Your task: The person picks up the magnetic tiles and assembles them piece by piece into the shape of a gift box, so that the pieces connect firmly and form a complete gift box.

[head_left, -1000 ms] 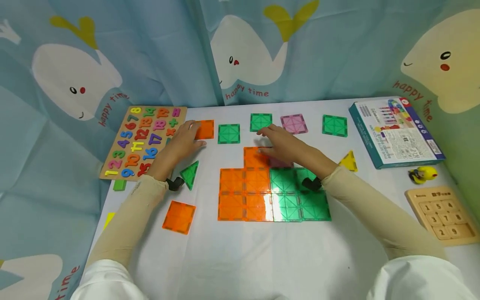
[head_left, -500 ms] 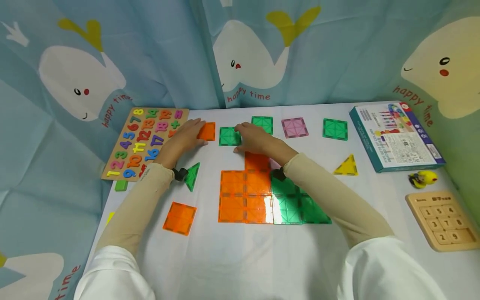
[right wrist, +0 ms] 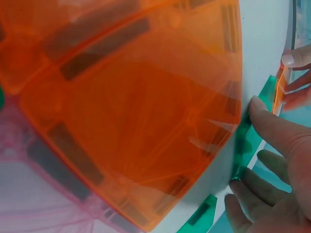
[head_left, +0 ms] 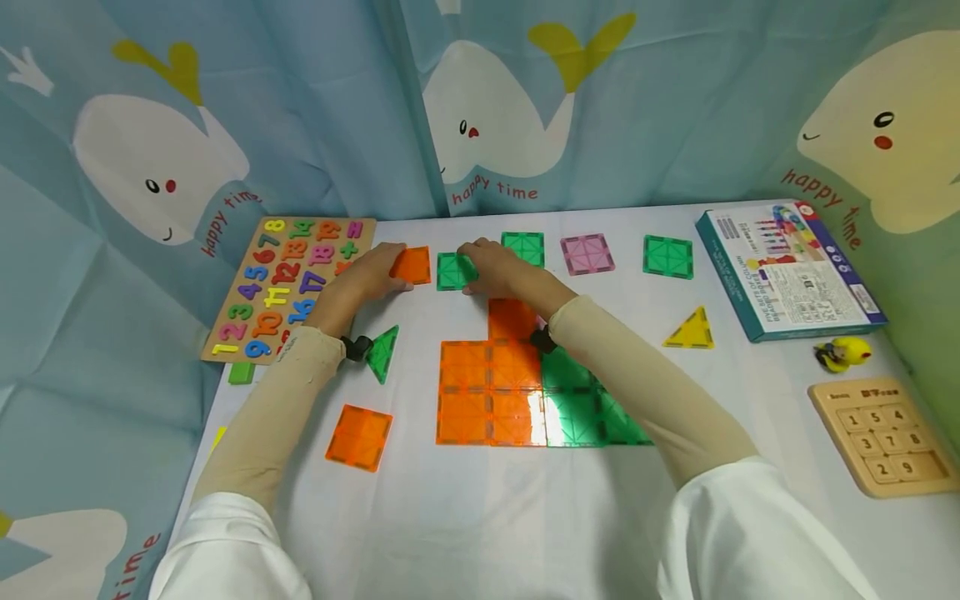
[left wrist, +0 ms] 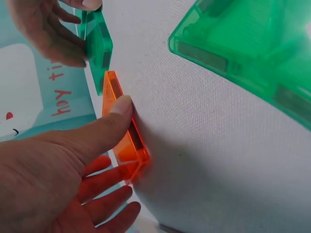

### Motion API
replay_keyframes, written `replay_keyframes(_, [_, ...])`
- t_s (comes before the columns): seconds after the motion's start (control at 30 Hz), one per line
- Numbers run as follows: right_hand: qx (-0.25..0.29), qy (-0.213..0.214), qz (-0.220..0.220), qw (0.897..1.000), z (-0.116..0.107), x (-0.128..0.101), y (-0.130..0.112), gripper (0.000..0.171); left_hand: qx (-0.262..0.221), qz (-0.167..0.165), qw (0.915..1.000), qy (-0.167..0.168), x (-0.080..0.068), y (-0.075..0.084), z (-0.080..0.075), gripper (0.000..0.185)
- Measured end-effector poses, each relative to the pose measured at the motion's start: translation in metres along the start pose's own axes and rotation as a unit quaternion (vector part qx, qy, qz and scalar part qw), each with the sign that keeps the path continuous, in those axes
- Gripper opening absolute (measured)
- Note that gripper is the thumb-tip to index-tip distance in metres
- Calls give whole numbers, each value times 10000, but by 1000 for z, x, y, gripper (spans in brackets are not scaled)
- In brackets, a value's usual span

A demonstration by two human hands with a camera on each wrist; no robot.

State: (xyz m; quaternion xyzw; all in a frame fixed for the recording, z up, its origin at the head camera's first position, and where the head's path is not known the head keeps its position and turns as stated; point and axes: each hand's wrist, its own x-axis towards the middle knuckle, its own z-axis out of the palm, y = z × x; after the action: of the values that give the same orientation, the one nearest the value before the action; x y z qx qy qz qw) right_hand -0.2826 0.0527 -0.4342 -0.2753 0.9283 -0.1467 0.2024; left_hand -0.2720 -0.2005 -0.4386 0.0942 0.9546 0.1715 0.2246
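My left hand (head_left: pixel 362 285) holds an orange square magnetic tile (head_left: pixel 414 266) at the back of the table. In the left wrist view the thumb presses its near edge, and the fingers show tinted through the tile (left wrist: pixel 127 145). Just to its right, my right hand (head_left: pixel 501 271) pinches a green square magnetic tile (head_left: pixel 448 272); in the right wrist view the thumb lies on one edge of that tile (right wrist: pixel 244 145) and fingertips touch another side. Closer to me lies a flat patch of joined orange tiles (head_left: pixel 465 392) and green tiles (head_left: pixel 573 417). My right forearm hides part of it.
Along the back lie another green tile (head_left: pixel 523 248), a pink tile (head_left: pixel 587 254) and a green tile (head_left: pixel 668 256). A number board (head_left: pixel 255 292) is at left, with a green triangle (head_left: pixel 382 354) and an orange tile (head_left: pixel 359 437). Right: yellow triangle (head_left: pixel 690 330), box (head_left: pixel 795 275), wooden puzzle (head_left: pixel 885 437).
My right hand has moved left from above the pink tile in the patch to the green tile and taken hold of it. My left hand has stayed at the orange tile.
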Motion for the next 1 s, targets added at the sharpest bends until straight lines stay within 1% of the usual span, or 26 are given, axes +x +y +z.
replay_keyframes(0.13, [43, 53, -66, 10000, -1, -4, 4, 74, 31, 58, 10000, 67, -2, 1, -1, 83])
replay_keyframes(0.23, [205, 69, -149, 9997, -5, -10, 7, 76, 98, 167, 9997, 130, -3, 0, -1, 84])
replay_keyframes(0.4, [388, 154, -314, 9986, -13, -25, 14, 77, 34, 289, 9993, 245, -7, -2, 0, 87])
replay_keyframes(0.5, [387, 211, -392, 9983, -19, -37, 19, 78, -5, 352, 9987, 361, -14, -1, 1, 88])
replay_keyframes(0.67, [356, 218, -370, 9984, -27, -67, 30, 82, -57, 579, 9964, 616, -30, 8, 6, 87])
replay_keyframes(0.83, [496, 340, -380, 9975, -24, -106, 43, 85, 182, 1033, 9909, 839, -52, 25, 15, 82])
replay_keyframes(1.0, [622, 581, -465, 9953, -18, -148, 55, 88, 317, 1464, 9839, 973, -72, 44, 29, 80])
